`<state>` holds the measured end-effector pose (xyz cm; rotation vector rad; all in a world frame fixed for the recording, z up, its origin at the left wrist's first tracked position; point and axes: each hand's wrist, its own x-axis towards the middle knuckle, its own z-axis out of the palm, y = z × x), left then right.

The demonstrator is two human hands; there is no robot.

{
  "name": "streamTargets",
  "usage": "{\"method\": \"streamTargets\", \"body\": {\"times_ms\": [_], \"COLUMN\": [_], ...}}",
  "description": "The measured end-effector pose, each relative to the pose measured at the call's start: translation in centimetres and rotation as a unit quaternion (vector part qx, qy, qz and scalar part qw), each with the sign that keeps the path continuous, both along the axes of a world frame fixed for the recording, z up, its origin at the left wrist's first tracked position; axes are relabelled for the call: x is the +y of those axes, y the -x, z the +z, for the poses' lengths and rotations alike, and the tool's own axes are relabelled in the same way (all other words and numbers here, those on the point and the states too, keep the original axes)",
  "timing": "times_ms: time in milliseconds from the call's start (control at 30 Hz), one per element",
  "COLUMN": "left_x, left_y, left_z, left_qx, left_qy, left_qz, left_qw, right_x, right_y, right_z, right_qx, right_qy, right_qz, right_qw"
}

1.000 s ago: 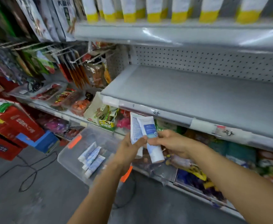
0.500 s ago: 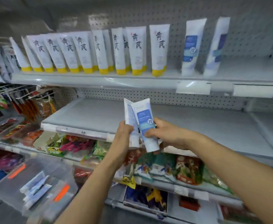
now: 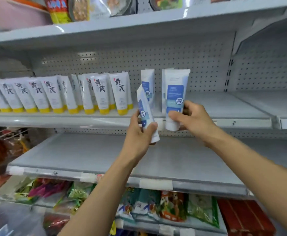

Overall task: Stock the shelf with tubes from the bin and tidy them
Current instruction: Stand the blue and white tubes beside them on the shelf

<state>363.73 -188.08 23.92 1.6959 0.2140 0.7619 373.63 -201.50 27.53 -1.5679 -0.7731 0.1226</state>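
My left hand (image 3: 140,133) grips a white and blue tube (image 3: 144,109), tilted, cap end down, in front of the shelf edge. My right hand (image 3: 190,119) holds a second white and blue tube (image 3: 176,92) upright, cap down, just at the front edge of the grey shelf (image 3: 224,106). Behind them a similar blue tube (image 3: 148,86) stands on the shelf against the pegboard. Whether another tube stands behind the right-hand one I cannot tell. The clear plastic bin (image 3: 11,222) shows only as a blurred corner at the bottom left.
A row of white tubes with yellow caps (image 3: 59,96) fills the left part of the same shelf. To the right the shelf is bare. A bare grey shelf (image 3: 88,157) lies below my hands, with snack packets (image 3: 156,205) under it. Goods stand on the top shelf (image 3: 81,9).
Both hands have risen from the bin level to the tube shelf and moved apart; each now holds its own tube. The view has tilted upward.
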Motion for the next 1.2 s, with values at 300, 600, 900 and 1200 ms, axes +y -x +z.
{"method": "streamTargets", "body": {"times_ms": [300, 600, 900, 1200], "left_x": [-0.4, 0.7, 1.0, 0.1], "left_y": [-5.2, -7.5, -7.5, -6.6], "left_z": [2.3, 2.2, 2.0, 1.6], "left_qx": [-0.015, -0.008, -0.02, -0.042], "left_qy": [-0.035, -0.048, -0.045, -0.078], "left_qz": [0.02, 0.024, 0.028, 0.068], "left_qw": [0.999, 0.998, 0.998, 0.994], "right_x": [0.9, 3.5, 3.9, 2.9], "right_y": [-8.6, -13.9, -15.9, -13.6], "right_z": [3.0, 1.6, 1.4, 1.7], "right_qx": [-0.043, -0.033, -0.016, -0.074], "right_qy": [0.029, 0.099, 0.101, 0.112], "right_qz": [-0.136, -0.161, -0.169, -0.244], "right_qw": [0.989, 0.981, 0.98, 0.961]}}
